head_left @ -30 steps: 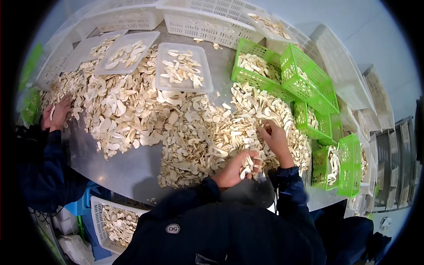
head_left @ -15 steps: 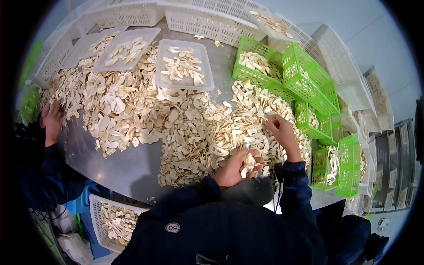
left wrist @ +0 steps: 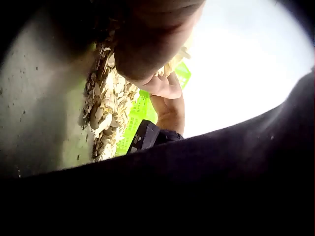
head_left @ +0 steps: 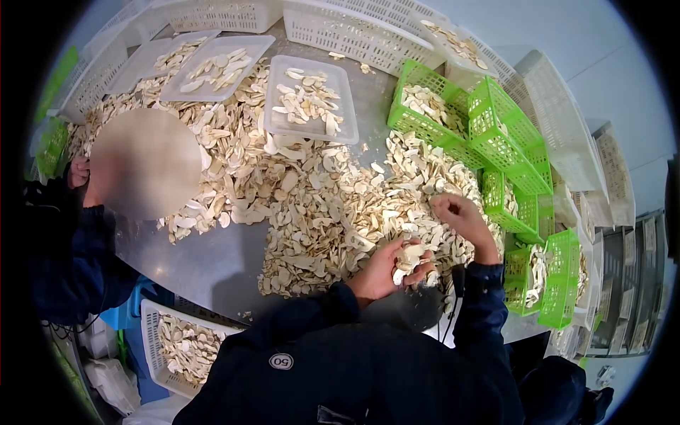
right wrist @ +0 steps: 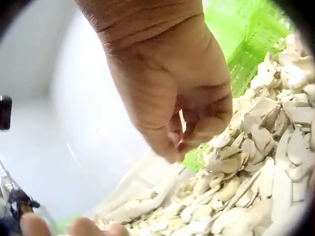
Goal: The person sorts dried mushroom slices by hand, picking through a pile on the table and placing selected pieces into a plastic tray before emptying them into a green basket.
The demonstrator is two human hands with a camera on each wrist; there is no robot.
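Note:
In the head view my left hand is palm up near the table's front edge, fingers curled round a small bunch of dried mushroom slices. My right hand is just right of it, over the right side of the large heap of slices. In the right wrist view that hand has its thumb and fingertips brought together above the heap, and no slice shows between them. The left wrist view is dark; the left hand fills its top, with the right hand beyond.
Green baskets with slices line the heap's right side. Clear shallow trays of slices lie behind it, and white crates stand along the back. Another person's hand is at the left, beside a round blurred patch. A white basket is below the table edge.
My right hand has drawn right and slightly toward me over the heap, its fingers curling in. The left hand keeps its slices, which sit higher in the fingers now. The head view has shifted slightly.

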